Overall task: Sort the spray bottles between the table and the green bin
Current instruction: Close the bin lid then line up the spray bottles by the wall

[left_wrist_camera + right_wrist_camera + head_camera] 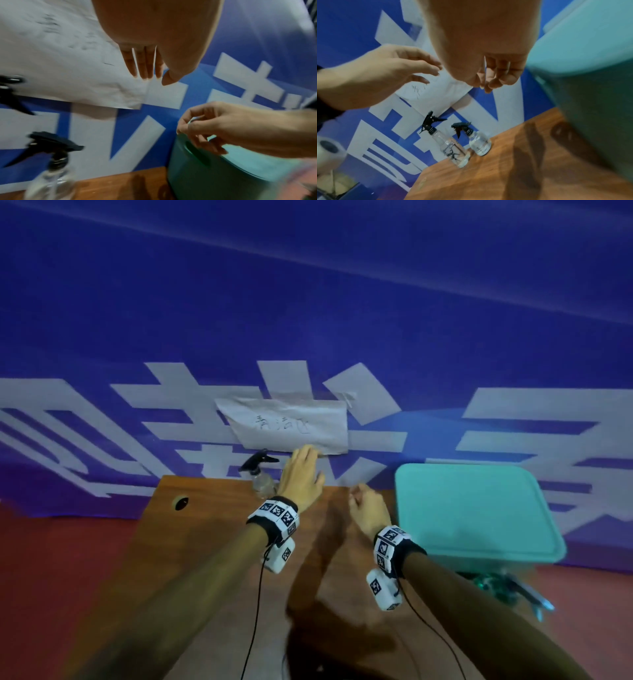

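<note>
The left hand [300,478] is held flat above the table [219,542], fingers [143,65] straight and close together; nothing is gripped. The right hand [368,510] is raised w/ fingers [494,79] loosely curled. A small pale sliver seems to be seen between its fingertips in the left wrist view, but what it is can't be told. Two clear spray bottles w/ black triggers are stood upright on the table's far edge, below and just left of the left fingers: a taller bottle [449,147] w/ black marks and a rounder bottle [478,143], side by side. The green bin [476,511], lid on, is set just right of the right fingers. A paper sheet [287,424] w/ handwriting is taped to the blue banner [308,302] just beyond the left fingertips.
</note>
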